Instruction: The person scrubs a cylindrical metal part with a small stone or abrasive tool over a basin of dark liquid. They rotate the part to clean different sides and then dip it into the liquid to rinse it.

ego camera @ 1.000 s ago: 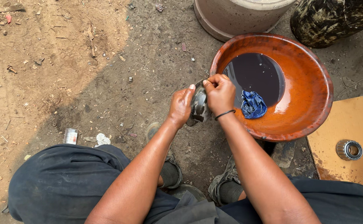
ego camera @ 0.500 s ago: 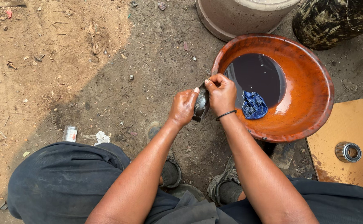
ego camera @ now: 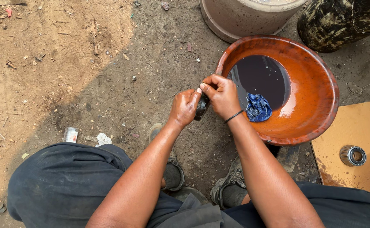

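Both hands meet over the near-left rim of the orange basin (ego camera: 320,114), gripping one small dark metal part (ego camera: 201,108) between them. The left hand (ego camera: 184,107) closes on its left side; the right hand (ego camera: 221,95) pinches its top, thumb and fingertips pressed together, a black band on the wrist. The part hangs just outside the basin's edge, above bare dirt. Inside the basin lie a pool of dark liquid (ego camera: 261,76) and a crumpled blue rag (ego camera: 258,107), just right of the right hand. A pale round tub (ego camera: 244,17) crowds the basin's far side, and a tan board (ego camera: 362,135) carrying a steel bearing (ego camera: 352,155) sits at its near-right. Open ground lies to the left, with only a small clear cup (ego camera: 70,134) and scraps. Compared with half a second ago, the hands stay at the same spot on the rim and the part stays clasped; the rag and bearing have not shifted.
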